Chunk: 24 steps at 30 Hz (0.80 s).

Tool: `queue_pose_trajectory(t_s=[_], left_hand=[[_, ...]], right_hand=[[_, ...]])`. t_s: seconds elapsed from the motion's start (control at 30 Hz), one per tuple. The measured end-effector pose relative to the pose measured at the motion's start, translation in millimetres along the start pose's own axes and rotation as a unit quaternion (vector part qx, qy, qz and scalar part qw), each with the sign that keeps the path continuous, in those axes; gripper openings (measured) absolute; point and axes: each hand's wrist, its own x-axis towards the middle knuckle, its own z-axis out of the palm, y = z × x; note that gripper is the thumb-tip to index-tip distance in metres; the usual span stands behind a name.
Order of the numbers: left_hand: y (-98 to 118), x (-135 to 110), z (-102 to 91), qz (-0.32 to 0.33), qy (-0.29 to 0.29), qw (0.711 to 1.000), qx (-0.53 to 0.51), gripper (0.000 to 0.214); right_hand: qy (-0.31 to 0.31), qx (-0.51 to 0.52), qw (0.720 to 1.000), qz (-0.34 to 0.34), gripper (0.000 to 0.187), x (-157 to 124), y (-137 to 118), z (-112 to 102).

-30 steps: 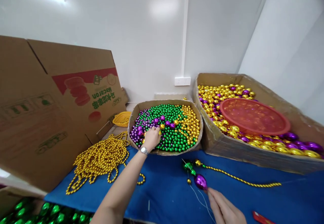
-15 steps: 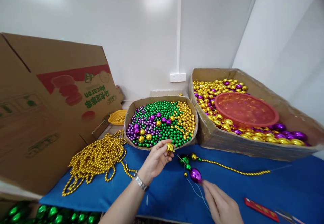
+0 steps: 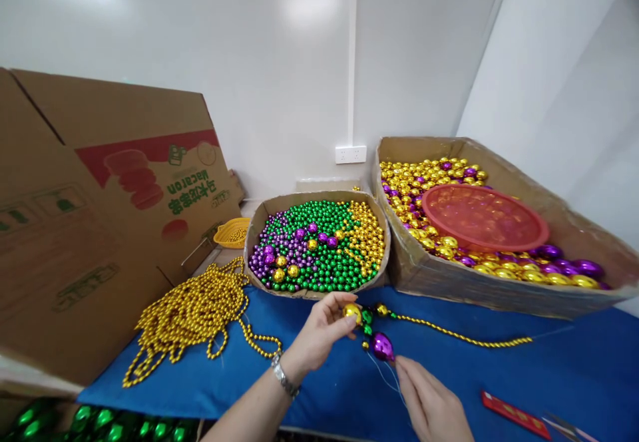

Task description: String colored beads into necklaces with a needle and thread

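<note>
My left hand [image 3: 319, 332] pinches a gold bead [image 3: 352, 313] just above the blue table cover [image 3: 499, 375]. It hovers beside a partly strung strand: green beads [image 3: 368, 319], a large purple bead [image 3: 382, 347] and a thin gold bead chain [image 3: 464, 339] trailing right. My right hand [image 3: 432, 405] sits at the bottom, fingers closed on the thin string [image 3: 387, 379] below the purple bead. A round cardboard tray [image 3: 287, 201] behind holds green, purple and gold beads.
A heap of gold bead strands [image 3: 194, 312] lies left. A large cardboard box [image 3: 449, 289] at right holds gold and purple balls and a red plastic basin [image 3: 482, 219]. Flattened cartons [image 3: 100, 196] lean at left. A red tool [image 3: 514, 414] lies bottom right.
My left hand left the tray with a gold bead and carried it down and right to the strand's end. My right hand stayed by the purple bead.
</note>
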Motion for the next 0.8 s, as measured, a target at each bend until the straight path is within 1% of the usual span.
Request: queue_pose_trajectory(t_s=[0.07, 0.13, 0.23, 0.33, 0.43, 0.53, 0.63, 0.7, 0.8], left_hand=[[-2.2, -2.2, 2.9, -0.012, -0.006, 0.999, -0.036, 0.035], [-3.6, -3.3, 3.9, -0.02, -0.005, 0.998, -0.065, 0.034], [-5.1, -4.0, 3.4, -0.017, 0.005, 0.997, -0.073, 0.035], [-5.9, -4.9, 2.9, -0.007, 0.009, 0.999, -0.05, 0.035], [-4.6, -5.9, 2.9, -0.001, 0.013, 0.999, -0.03, 0.036], [-1.8, -6.2, 2.4, -0.015, 0.016, 0.998, -0.066, 0.036], [0.2, -6.6, 1.5, -0.028, 0.011, 0.995, -0.096, 0.037], [-0.1, -7.3, 1.5, -0.033, 0.01, 0.995, -0.094, 0.038], [-2.6, -8.1, 2.1, -0.022, 0.016, 0.998, -0.059, 0.037]], right_hand=[[-0.033, 0.041, 0.997, 0.054, 0.023, 0.4, -2.7, -1.8], [-0.055, 0.069, 0.993, 0.084, 0.023, 0.6, -4.2, -3.9], [-0.049, 0.082, 0.993, 0.075, 0.025, -0.5, -3.0, -5.8], [-0.031, 0.092, 0.993, 0.073, 0.026, -2.6, 0.2, -6.1], [-0.04, 0.124, 0.985, 0.11, 0.023, -4.1, 1.8, -6.6], [-0.07, 0.166, 0.97, 0.165, 0.021, -4.4, 0.4, -7.5], [-0.094, 0.203, 0.955, 0.195, 0.021, -4.8, -1.7, -7.5], [-0.091, 0.215, 0.951, 0.204, 0.021, -5.9, -2.4, -6.5], [-0.07, 0.227, 0.948, 0.213, 0.022, -8.3, -2.4, -4.3]])
